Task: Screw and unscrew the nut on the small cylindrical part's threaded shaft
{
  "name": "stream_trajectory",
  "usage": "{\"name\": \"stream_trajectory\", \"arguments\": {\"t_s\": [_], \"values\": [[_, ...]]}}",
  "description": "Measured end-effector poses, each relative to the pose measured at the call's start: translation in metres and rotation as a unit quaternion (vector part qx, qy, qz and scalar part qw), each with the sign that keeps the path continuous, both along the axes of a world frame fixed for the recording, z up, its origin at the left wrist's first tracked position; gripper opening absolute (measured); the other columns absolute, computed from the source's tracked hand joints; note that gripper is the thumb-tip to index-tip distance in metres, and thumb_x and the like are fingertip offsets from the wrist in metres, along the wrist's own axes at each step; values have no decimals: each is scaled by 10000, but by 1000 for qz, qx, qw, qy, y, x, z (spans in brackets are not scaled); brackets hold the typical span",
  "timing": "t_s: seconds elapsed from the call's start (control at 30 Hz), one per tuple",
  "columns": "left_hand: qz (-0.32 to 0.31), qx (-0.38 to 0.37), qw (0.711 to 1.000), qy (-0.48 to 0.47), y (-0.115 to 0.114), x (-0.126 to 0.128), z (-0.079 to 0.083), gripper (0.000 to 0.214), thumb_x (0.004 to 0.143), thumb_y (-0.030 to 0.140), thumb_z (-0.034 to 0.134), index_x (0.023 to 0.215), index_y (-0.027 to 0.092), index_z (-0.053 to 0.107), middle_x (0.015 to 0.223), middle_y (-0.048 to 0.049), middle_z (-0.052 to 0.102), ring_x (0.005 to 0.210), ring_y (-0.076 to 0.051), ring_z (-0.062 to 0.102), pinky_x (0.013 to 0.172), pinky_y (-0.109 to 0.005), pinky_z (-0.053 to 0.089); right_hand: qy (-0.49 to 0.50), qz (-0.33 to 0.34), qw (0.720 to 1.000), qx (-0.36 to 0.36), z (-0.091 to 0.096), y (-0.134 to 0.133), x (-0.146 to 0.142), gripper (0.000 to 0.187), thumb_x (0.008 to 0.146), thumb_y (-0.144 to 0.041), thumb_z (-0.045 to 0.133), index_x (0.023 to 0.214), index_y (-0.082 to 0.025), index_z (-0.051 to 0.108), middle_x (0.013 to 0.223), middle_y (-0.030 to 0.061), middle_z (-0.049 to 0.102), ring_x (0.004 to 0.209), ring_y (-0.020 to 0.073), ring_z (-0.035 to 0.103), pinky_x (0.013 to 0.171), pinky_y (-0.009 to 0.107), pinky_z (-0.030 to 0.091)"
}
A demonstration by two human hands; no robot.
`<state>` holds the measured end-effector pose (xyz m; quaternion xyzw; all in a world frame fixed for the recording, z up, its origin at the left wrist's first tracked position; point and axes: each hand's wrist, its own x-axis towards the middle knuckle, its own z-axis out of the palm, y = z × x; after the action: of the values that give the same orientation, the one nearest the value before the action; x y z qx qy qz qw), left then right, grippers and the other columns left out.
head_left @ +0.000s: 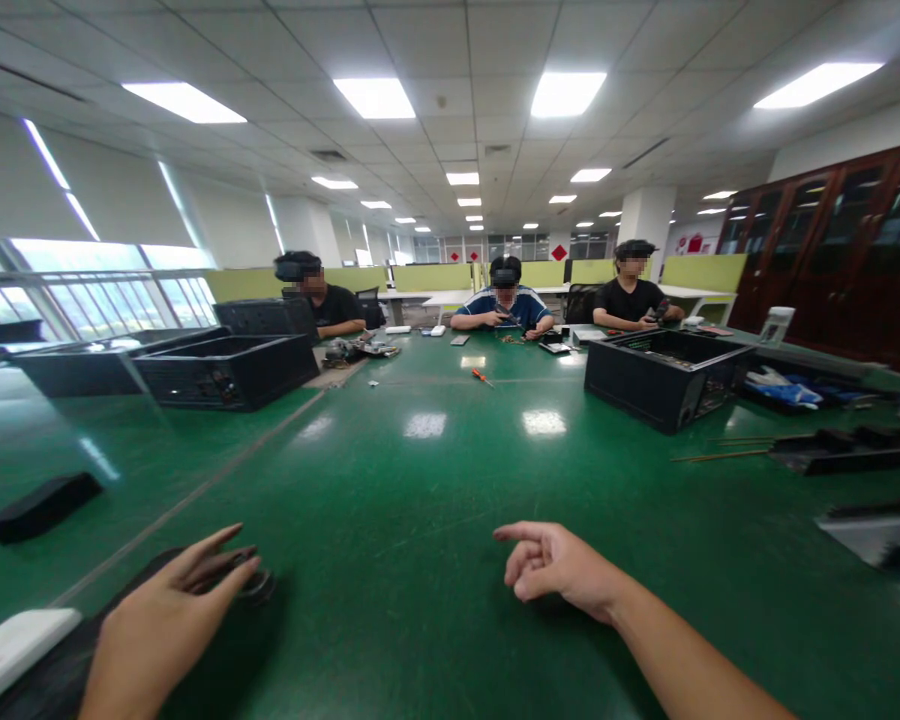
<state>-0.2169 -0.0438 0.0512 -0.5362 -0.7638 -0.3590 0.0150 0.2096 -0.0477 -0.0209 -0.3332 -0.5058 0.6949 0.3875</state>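
Tabletop: green, glossy, reflecting the ceiling lights.

Dark round part: small, lying flat on the tabletop at the edge of a dark mat. All positions below are taken from this part.

Left hand: directly behind the dark round part, on the wearer's side. Its fingers are stretched out and close together, with the tips at the part. The view does not show whether they pinch it or only rest against it.

Right hand: well to the right of the dark round part, just above the tabletop. Its fingers are loosely curled, the forefinger points back toward the part, and they hold nothing.

White block: left of the dark round part, beside the mat.

Black flat block: left of the part and farther out on the tabletop.

Black cases: far beyond the part, slightly to its left, with open tops.

Red-handled screwdriver: far beyond the part and to its right, lying alone.

Open black case: farther right again, with a black panel and a grey panel beyond it toward the right edge.

Three people: seated at the far side of the tabletop, opposite the part, with small items before them.
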Motion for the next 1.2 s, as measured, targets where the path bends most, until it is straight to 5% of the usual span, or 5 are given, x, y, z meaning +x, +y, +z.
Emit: {"name": "stream_trajectory", "arguments": {"t_s": [0.1,0.37,0.57,0.77,1.2], "values": [[-23,-95,993,-64,1,-6,-3,457,595,536,672,995,316,701,851,57,804,928,-309,744,904,-435,547,0,2,1000,-4,0,0,0,780,543,-149,852,1276,-167,588,804,15,728,658,129,617,635,250,446],[-120,-98,988,-13,5,10,-17,483,606,518,702,994,232,736,921,-48,799,931,-346,736,868,-425,569,10,-12,1000,-9,5,-3,1,902,540,-121,827,1375,-162,489,796,7,727,617,119,603,624,248,448],[-328,-56,940,-77,15,123,-4,359,737,452,690,1026,245,735,968,-37,783,920,-265,729,884,-376,557,5,-24,1000,9,-1,2,4,909,561,-152,832,1384,-141,445,788,6,705,621,136,608,615,269,469],[-450,-46,890,-64,11,218,-34,360,698,211,749,1052,252,695,966,-44,757,927,-249,701,858,-359,532,-127,-104,976,144,-2,-1,4,730,716,-224,770,1375,-186,459,913,17,646,638,108,561,622,263,460],[-491,-29,868,-60,-2,212,-49,366,694,52,683,999,255,658,932,0,672,889,-189,636,803,-306,480,-270,-109,914,281,21,-18,-10,265,757,-190,715,1019,-206,680,852,7,681,741,169,626,691,267,476]]}}
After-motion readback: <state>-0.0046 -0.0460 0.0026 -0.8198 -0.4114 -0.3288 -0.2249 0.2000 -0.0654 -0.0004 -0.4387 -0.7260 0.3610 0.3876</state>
